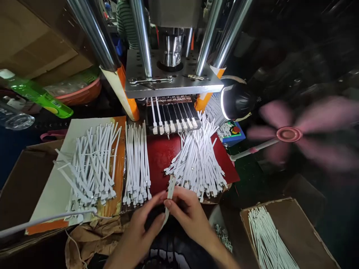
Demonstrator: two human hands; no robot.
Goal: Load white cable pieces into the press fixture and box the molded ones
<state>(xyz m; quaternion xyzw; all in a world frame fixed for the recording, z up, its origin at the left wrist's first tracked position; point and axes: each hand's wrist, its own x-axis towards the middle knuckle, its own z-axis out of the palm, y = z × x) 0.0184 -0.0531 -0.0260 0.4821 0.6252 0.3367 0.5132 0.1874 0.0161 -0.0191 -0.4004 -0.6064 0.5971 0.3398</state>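
Observation:
Below the red work surface, both of my hands are together around one short flat white cable (171,184). My right hand (189,211) pinches it between thumb and fingers. My left hand (144,226) is closed around its lower part, which runs down between the two hands. Just beyond them a large fanned pile of white cables (196,160) with plug ends lies on the red surface (162,153). A narrower bundle of white cables (137,164) lies to the left of it. Several white connectors sit in a row in the slotted black fixture (176,117) under the press.
The press plate (174,86) carries a wrench (151,79). A lit lamp (237,101) and a spinning pink fan (288,133) stand right. More cables lie on a board (56,179) at left and in a cardboard box (303,220) at lower right. A green bottle (39,95) lies upper left.

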